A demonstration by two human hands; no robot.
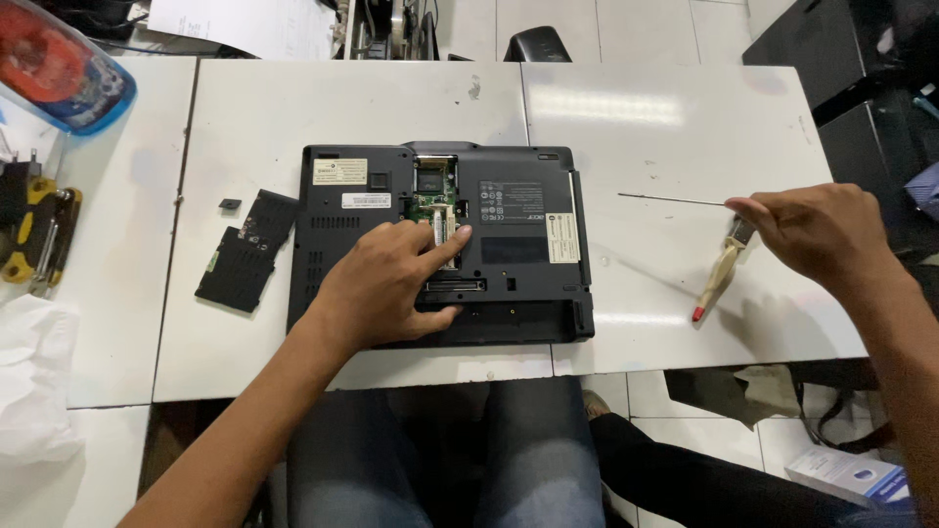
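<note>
Two hands work over a white tabletop [685,127]: the left hand [391,284] rests spread on an upturned black laptop [509,264] at frame centre, fingertips at its opened memory bay [437,200], while the right hand [817,230] at right pinches a thin metal rod [670,199] above a small brush [719,279]. A removed black cover panel [245,259] lies left of the laptop.

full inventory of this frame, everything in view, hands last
laptop: 1, black, upside down at table centre, bay open on a green board
removed cover panel: 1, black, on the table left of the laptop
small black piece: 1, black, beside the cover panel
brush: 1, cream handle with red tip, on the table right of the laptop
thin rod: 1, metallic, right of the laptop
tool set: 1, yellow and black, far left
plastic container: 1, blue rim, top left
table: 1, white
left hand: fingers in the open bay
right hand: at the brush head and rod end
</note>
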